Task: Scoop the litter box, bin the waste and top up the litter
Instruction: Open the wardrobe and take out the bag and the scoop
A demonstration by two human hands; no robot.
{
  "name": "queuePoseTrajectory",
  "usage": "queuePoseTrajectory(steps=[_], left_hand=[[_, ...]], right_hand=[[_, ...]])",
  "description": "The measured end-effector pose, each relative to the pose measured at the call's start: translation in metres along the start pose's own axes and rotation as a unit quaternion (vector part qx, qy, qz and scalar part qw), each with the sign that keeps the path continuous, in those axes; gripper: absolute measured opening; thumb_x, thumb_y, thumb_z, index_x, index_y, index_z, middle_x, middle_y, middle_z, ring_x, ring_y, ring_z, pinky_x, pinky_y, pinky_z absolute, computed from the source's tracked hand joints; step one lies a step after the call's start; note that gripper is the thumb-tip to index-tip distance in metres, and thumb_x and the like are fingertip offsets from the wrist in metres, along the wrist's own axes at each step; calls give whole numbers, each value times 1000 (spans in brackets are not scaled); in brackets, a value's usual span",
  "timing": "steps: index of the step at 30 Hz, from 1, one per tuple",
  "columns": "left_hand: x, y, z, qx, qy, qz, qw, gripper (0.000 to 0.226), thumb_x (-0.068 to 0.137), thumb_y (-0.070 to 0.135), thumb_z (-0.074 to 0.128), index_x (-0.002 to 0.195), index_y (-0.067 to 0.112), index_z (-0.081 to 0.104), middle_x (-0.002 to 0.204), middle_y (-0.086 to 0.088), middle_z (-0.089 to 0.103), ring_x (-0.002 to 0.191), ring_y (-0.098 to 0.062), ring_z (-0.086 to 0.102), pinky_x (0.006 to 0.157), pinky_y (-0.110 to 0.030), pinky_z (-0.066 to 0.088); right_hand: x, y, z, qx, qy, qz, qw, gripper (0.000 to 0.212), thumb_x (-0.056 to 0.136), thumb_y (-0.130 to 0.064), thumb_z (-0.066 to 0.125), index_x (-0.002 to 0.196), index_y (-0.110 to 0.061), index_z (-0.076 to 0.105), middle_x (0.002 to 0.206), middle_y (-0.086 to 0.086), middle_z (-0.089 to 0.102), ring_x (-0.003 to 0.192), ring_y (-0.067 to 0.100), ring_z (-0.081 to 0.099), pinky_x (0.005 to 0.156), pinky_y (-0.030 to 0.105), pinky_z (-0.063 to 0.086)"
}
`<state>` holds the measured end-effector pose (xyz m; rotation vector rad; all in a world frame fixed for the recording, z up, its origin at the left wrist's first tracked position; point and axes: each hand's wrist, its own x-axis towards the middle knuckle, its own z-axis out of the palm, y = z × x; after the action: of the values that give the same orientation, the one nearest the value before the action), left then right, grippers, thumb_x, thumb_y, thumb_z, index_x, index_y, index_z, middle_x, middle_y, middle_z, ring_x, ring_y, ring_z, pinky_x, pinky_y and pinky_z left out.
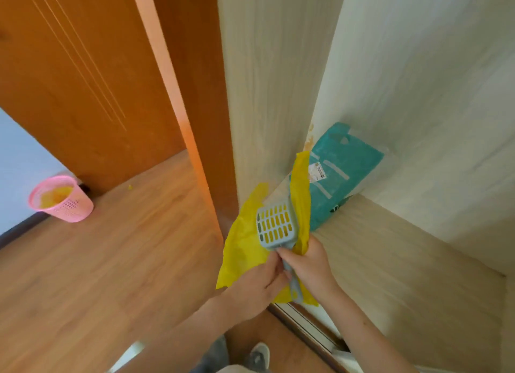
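Observation:
A grey-blue slotted litter scoop [274, 226] is held up at the centre, blade pointing away from me. A yellow plastic bag [245, 250] hangs behind and around it. My left hand [257, 283] grips the bag's lower part beside the scoop's handle. My right hand [309, 264] has its fingers curled round the handle and the bag's right edge. A teal litter bag [342, 174] leans in the back corner of a pale wooden cabinet shelf [395, 261]. A pink waste basket [62, 199] lined with yellow stands on the floor at the left.
An orange wooden door [83, 93] and its frame stand to the left of the cabinet. Wood-look floor [125, 261] stretches between me and the pink basket. A sliding-door track [306, 325] runs along the cabinet's front edge. My shoe [259, 356] shows at the bottom.

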<state>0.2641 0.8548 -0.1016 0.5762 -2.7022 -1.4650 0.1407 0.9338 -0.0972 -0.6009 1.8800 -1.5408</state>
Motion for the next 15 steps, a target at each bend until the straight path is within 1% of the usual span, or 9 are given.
queuePoseTrajectory(steps=[2, 4, 6, 8, 10, 12, 13, 14, 15], left_hand=[[-10, -11, -15, 29, -6, 1, 1000, 26, 100, 41, 34, 95, 20, 48, 83, -1, 57, 77, -17, 56, 72, -34, 43], [-21, -19, -34, 59, 16, -8, 998, 31, 101, 32, 35, 87, 15, 57, 84, -3, 59, 76, -13, 54, 71, -27, 42], [-36, -37, -55, 68, 52, -37, 996, 39, 97, 35, 32, 85, 13, 61, 83, -3, 61, 73, -13, 53, 69, -30, 42], [-54, -61, -74, 75, 100, -78, 989, 48, 89, 44, 25, 84, 13, 62, 81, -3, 61, 72, -17, 55, 69, -36, 45], [-70, -83, -90, 56, 170, -121, 976, 49, 82, 42, 28, 88, 8, 63, 82, -6, 61, 71, -20, 56, 68, -34, 48], [-87, -97, -111, 44, 232, -153, 960, 32, 81, 23, 42, 101, 8, 62, 93, -5, 60, 75, -14, 53, 68, -13, 42], [-95, -102, -122, 30, 250, -166, 953, 31, 80, 12, 48, 107, 8, 62, 100, -6, 58, 80, -12, 51, 68, -5, 37], [-103, -114, -132, 21, 264, -170, 949, 37, 77, 8, 51, 112, 8, 61, 106, -7, 57, 87, -11, 51, 70, -3, 36], [-112, -120, -141, -13, 273, -185, 944, 45, 72, 10, 51, 116, 11, 60, 112, -7, 55, 94, -12, 51, 73, -4, 36]], right_hand=[[0, -4, 1, -35, -48, -2, 998, 36, 77, -1, 74, 99, -29, 66, 91, -18, 72, 91, -1, 67, 70, 11, 50], [-2, -11, 4, -53, -101, 12, 993, 37, 76, -4, 76, 97, -32, 66, 89, -25, 71, 89, -5, 66, 68, 8, 49], [-2, -19, 11, -68, -151, 18, 986, 35, 75, -8, 79, 97, -32, 66, 88, -28, 70, 87, -9, 65, 69, 7, 49], [0, -27, 25, -88, -198, 14, 976, 33, 75, -10, 80, 98, -29, 67, 92, -23, 72, 89, -6, 66, 73, 13, 51], [5, -33, 44, -94, -249, 13, 964, 35, 72, -7, 81, 98, -26, 66, 91, -22, 72, 87, -5, 67, 71, 13, 51], [9, -41, 71, -100, -307, 12, 946, 38, 70, -3, 82, 97, -25, 66, 89, -24, 72, 86, -5, 67, 69, 9, 49], [10, -45, 87, -108, -335, 8, 936, 37, 70, -3, 81, 97, -25, 66, 90, -22, 72, 87, -3, 67, 69, 10, 49], [12, -49, 104, -114, -363, 7, 925, 36, 70, -5, 80, 97, -25, 66, 92, -20, 73, 89, -1, 68, 71, 12, 50], [14, -54, 121, -115, -391, 7, 913, 37, 70, -6, 80, 99, -25, 67, 94, -17, 73, 92, 2, 68, 73, 15, 51]])
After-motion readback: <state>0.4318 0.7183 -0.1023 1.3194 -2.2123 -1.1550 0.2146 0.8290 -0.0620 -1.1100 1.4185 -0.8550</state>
